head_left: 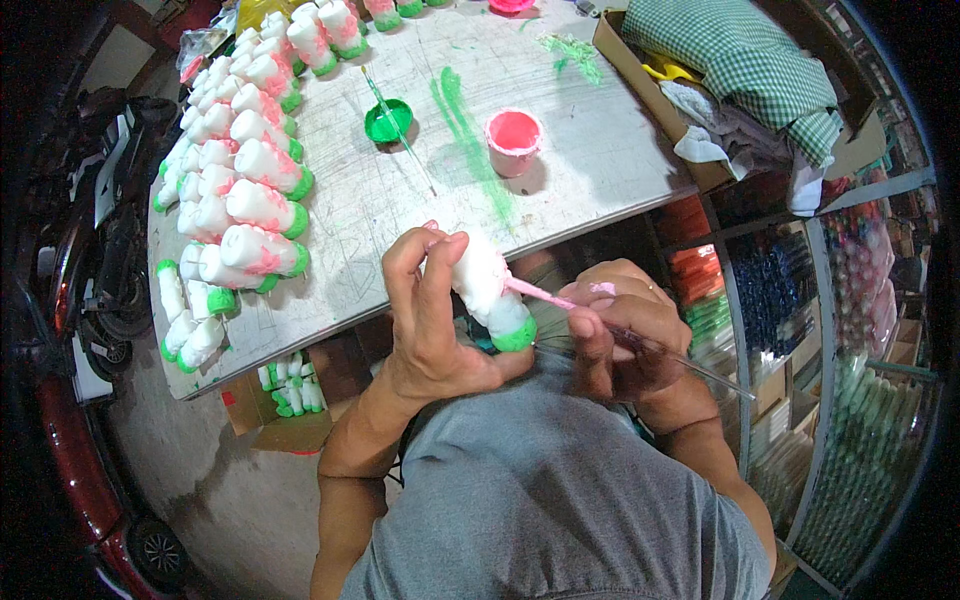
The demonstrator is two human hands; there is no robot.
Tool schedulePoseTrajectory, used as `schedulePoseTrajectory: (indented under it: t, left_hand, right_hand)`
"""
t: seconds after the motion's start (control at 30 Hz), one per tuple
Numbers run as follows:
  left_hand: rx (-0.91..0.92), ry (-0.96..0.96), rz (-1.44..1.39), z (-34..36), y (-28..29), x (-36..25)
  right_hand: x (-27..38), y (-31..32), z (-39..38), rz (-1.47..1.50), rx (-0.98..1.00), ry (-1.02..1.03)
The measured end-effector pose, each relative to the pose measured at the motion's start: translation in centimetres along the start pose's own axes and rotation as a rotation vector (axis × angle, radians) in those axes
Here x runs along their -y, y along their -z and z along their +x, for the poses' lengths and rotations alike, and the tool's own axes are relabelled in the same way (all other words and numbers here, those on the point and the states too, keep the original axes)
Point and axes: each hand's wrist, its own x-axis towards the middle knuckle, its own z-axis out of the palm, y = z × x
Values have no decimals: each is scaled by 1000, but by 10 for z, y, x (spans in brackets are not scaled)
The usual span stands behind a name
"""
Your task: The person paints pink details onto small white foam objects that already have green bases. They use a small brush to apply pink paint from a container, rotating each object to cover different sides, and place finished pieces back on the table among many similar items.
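Observation:
My left hand (pixel 430 335) grips a white moulded piece (pixel 477 262) with a green-coloured end (pixel 512 336), holding it tilted above my lap near the table edge. My right hand (pixel 628 335) pinches a thin paintbrush (pixel 540 292), whose pink-coated tip touches the middle of the piece. Pink paint marks my right finger. On the table (pixel 600 140) stand a cup of pink paint (pixel 513 148) and, left of it, a green paint dish (pixel 389 123) with another brush (pixel 412 155) lying across it.
Rows of similar white, pink and green pieces (pixel 245 170) line the table's left side. A cardboard box (pixel 690 160) holds checked cloth (pixel 740 80) at the upper right. A box (pixel 280 435) of pieces sits below the table. Shelves with packaged goods (pixel 850 450) are at right, vehicles (pixel 95 480) at left.

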Motion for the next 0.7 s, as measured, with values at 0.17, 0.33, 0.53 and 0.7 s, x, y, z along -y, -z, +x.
schedulePoseTrajectory:
  t: [0.17,0.33,0.53,0.7]
  left_hand:
    - [3,-4,15,-1,-2,0]
    - [-5,-15,16,-3,-3,3]
    - [19,81,-100,-3,-1,3]
    - [19,373,-723,-7,-8,7]
  right_hand:
    - [-4,-5,-4,17,-33,60]
    - [-7,-5,-6,126,-180,-121]
    - [-22,-12,-15,291,-288,-406]
    - [-22,-9,-17,377,-342,-288]
